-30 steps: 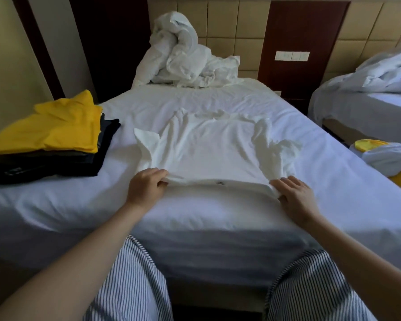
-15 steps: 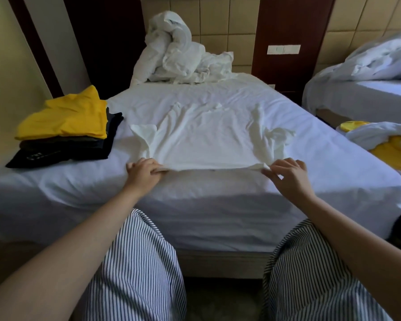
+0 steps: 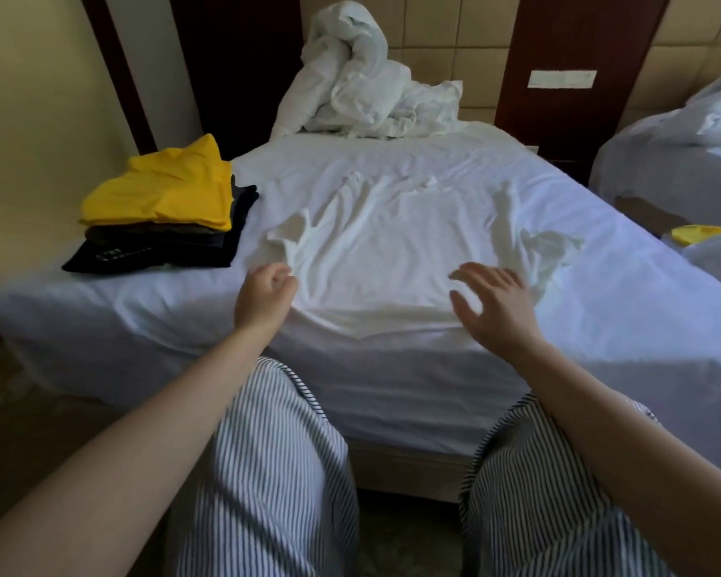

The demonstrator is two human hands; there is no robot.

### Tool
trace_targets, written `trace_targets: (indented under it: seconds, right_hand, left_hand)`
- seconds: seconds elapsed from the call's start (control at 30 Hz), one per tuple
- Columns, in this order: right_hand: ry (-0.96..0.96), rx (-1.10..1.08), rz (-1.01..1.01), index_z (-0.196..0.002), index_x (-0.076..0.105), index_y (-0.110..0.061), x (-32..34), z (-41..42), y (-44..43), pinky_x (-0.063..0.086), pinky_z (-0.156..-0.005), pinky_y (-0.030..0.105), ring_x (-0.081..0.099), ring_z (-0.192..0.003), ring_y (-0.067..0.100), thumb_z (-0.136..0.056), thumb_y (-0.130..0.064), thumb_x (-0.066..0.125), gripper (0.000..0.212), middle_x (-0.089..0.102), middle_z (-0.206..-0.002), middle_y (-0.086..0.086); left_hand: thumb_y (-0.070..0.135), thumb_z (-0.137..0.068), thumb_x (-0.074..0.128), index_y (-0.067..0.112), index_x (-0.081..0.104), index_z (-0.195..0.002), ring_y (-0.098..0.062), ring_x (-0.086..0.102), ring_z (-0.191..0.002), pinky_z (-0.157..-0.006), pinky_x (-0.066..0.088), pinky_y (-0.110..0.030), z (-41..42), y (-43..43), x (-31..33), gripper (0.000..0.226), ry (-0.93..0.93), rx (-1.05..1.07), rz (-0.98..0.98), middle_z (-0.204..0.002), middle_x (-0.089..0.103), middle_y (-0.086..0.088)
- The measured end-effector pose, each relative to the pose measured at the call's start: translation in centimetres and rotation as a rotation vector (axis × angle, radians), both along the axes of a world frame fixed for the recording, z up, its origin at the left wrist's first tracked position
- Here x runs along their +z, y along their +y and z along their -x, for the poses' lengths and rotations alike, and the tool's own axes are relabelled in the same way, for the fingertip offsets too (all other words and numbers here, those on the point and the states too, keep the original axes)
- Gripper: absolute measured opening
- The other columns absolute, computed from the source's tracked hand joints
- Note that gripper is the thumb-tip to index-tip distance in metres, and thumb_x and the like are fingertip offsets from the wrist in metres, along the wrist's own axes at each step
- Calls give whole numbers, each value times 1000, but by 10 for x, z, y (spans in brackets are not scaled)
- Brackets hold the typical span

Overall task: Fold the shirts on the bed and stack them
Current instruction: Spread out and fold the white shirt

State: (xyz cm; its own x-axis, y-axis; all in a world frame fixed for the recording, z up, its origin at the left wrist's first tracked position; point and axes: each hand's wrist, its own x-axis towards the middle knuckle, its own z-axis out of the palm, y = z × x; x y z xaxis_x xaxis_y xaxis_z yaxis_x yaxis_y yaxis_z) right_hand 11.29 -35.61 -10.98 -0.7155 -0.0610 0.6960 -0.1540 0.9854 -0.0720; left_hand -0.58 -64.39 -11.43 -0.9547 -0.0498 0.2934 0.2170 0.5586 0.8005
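The shirt (image 3: 392,251), spread flat near the edge of the bed (image 3: 625,314), looks light, limp and crease-prone, best pinched at shoulder and hem; the left hand (image 3: 265,299) is loosely curled beside it, the right hand (image 3: 498,310) spread above it, fingers (image 3: 469,273) holding nothing.

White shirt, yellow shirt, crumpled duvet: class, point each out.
white shirt (image 3: 396,251), head view, middle of its chest.
yellow shirt (image 3: 163,189), head view, its flat top face.
crumpled duvet (image 3: 359,85), head view, its bunched middle.
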Motion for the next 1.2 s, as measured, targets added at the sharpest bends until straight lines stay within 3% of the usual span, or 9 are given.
trace_targets:
  seconds: [0.13,0.3,0.5,0.57,0.7,0.83,0.97,1.07,1.2]
  right_hand:
    - [-287,142,-94,-113,66,-20,-6,32,-57,34,-102,39,53,-120,33,-82,-56,29,60,60,-127,8]
    - [-567,203,-154,-146,18,-41,-10,58,-92,-6,-116,37,0,-145,22,-60,-90,4,100,7,-158,-6]
    - [-636,205,-215,-149,-9,-20,-15,73,-112,-13,-114,35,-15,-143,29,-75,-76,35,103,-18,-154,18]
    - [-632,202,-258,-150,0,-23,-17,75,-115,-8,-115,40,-8,-144,35,-85,-62,42,87,-11,-155,20]
    - [-365,360,-272,-122,62,-22,-23,75,-122,40,-100,46,56,-113,42,-80,-39,36,52,59,-126,17]
    - [-314,497,-255,-109,67,-17,-23,70,-134,48,-91,33,64,-103,29,-80,-30,38,43,66,-112,6]
    - [-481,599,-271,-116,64,-22,-27,68,-135,38,-103,42,55,-116,37,-78,-25,36,47,60,-123,14]
    - [-591,660,-78,-127,57,-24,-13,64,-125,24,-110,40,43,-128,28,-86,-32,38,46,55,-131,7]
    - [-413,549,323,-108,70,-19,7,58,-94,43,-91,32,64,-99,18,-84,-40,37,45,71,-104,-2]
  left_hand:
    - [33,-81,60,9,52,-123,-30,52,-113,-92,44,-37,24,8,-2,49,-100,212,-267,-127,51,-13]
    - [38,-83,60,2,62,-104,-29,59,-95,-71,40,-29,67,12,15,42,-293,198,-378,-96,61,-11]
    - [25,-83,70,6,59,-114,-28,62,-97,-80,50,-33,111,20,36,37,-569,14,-490,-106,65,-11]
    - [23,-86,63,9,60,-102,-26,60,-90,-78,49,-33,117,21,39,21,-587,2,-446,-97,64,-11]
    - [30,-93,45,15,54,-94,-20,58,-75,-81,47,-33,130,4,37,17,-425,15,-781,-88,55,-4]
    - [25,-96,37,13,56,-92,-21,61,-74,-71,49,-25,121,-16,28,23,-293,-80,-1121,-82,63,-6]
    - [29,-96,43,17,53,-96,-11,57,-83,-80,47,-22,115,0,43,16,-99,-71,-729,-93,58,-1]
    - [16,-91,56,22,52,-85,-1,51,-90,-79,39,-12,91,45,41,10,-76,-406,-263,-97,52,5]
    - [20,-90,63,25,54,-84,-7,43,-127,-103,30,-20,81,63,25,12,6,-559,89,-127,52,6]
